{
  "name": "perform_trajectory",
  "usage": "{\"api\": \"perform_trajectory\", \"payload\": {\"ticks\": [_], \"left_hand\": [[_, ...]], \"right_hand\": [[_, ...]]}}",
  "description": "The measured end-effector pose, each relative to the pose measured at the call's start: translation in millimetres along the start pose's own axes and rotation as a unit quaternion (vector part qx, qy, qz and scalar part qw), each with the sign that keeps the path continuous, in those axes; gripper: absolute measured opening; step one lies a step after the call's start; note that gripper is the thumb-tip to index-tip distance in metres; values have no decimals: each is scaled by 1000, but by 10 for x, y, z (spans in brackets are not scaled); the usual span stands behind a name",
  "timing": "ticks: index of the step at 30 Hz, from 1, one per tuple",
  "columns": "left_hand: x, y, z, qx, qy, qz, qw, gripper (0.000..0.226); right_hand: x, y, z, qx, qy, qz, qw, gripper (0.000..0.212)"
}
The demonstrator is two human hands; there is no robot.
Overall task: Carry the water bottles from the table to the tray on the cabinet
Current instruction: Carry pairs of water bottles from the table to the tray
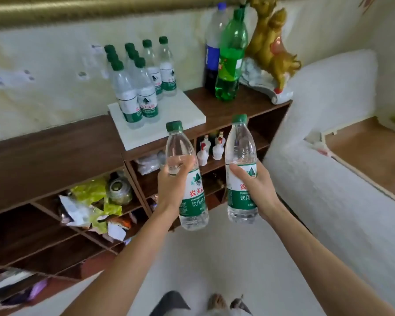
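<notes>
My left hand [172, 185] grips a clear water bottle [192, 195] with a green cap and green label, held upright. In my right hand [255, 188] is a second, matching water bottle [240, 156], also upright. Both bottles hang in the air in front of the dark wooden cabinet [55, 144], a little below and to the right of the white tray [176, 110] on its top. Several identical water bottles [137, 87] stand in rows on the left and back part of the tray. The tray's front right part is bare.
A blue-labelled soda bottle [211, 49] and a large green soda bottle [230, 62] stand on the cabinet to the right of the tray, beside a golden figurine [271, 46]. Open shelves below hold bags, a jar and small white bottles [211, 147]. A white covered sofa [328, 156] lies at right.
</notes>
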State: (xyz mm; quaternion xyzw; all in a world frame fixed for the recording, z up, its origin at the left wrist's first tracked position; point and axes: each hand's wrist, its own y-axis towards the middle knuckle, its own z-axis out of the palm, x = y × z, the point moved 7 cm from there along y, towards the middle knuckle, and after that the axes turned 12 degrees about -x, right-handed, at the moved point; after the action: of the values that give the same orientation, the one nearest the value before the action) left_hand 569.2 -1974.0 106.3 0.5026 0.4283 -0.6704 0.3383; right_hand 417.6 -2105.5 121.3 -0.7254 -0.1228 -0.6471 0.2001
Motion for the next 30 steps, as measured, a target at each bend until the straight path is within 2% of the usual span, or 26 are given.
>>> {"api": "perform_trajectory", "payload": {"ticks": [5,7,10,17,21,26,30], "left_hand": [[-184,687,98,-41,-14,39,998,30],[-233,983,146,-61,-11,65,996,39],[-302,1386,254,-66,-9,79,995,56],[-409,2021,504,-84,0,80,993,46],[-288,2227,611,-138,0,45,989,17],[-202,2313,871,-250,-18,4,968,26],[-191,2265,1020,-315,-33,6,949,19]], "right_hand": [[198,1033,528,59,-13,-15,998,41],[276,1393,733,76,-17,-26,997,46],[401,1852,979,79,-9,-36,996,41],[623,2813,1469,103,-4,-47,994,42],[681,3281,1847,170,-7,-69,983,58],[708,3672,2413,274,-24,-82,958,72],[644,3825,2773,323,-66,-114,937,74]]}}
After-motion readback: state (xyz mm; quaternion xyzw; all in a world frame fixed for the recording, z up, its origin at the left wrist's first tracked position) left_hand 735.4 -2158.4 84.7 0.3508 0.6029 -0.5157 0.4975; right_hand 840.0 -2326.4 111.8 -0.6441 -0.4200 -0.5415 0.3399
